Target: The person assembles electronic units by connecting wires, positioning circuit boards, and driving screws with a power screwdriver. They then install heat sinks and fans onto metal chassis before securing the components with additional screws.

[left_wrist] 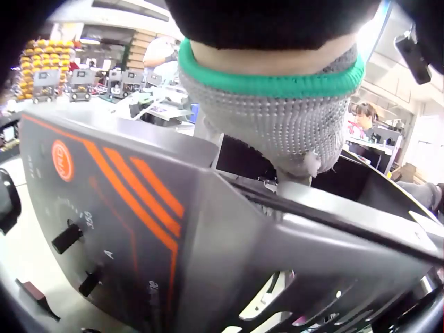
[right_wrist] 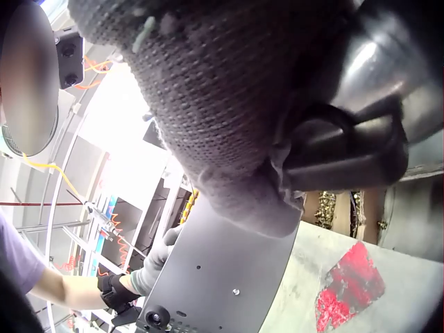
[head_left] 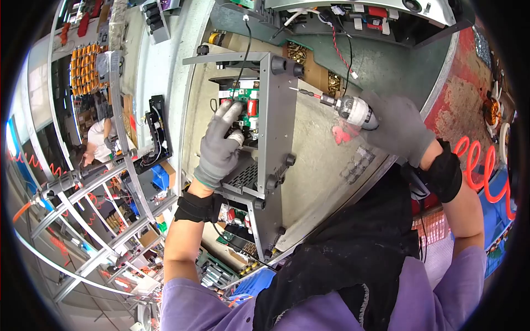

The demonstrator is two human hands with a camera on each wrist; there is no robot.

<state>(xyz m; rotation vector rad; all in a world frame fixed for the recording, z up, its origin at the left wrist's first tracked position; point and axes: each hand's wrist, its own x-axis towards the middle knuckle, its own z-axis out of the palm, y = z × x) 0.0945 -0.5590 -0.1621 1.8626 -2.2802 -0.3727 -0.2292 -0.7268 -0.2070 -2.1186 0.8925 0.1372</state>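
My gloved left hand [head_left: 221,149] reaches into a grey metal machine case [head_left: 279,116] with its fingers extended over a green circuit board [head_left: 252,118]. The fingertips lie right at the board's parts; in the left wrist view they are hidden inside the case. A front panel [left_wrist: 104,208] with orange stripes and black knobs shows there. My gloved right hand [head_left: 400,127] grips a power screwdriver [head_left: 353,110], its bit pointing left toward the case's side. A screw [right_wrist: 236,292] sits in the side panel in the right wrist view.
Boxes of brass-coloured screws [head_left: 297,53] stand behind the case on the workbench [head_left: 314,176]. Another open machine [head_left: 375,22] lies at the back with wires hanging down. A second case [head_left: 237,218] stands nearer my body. A red coiled hose [head_left: 486,171] hangs at the right.
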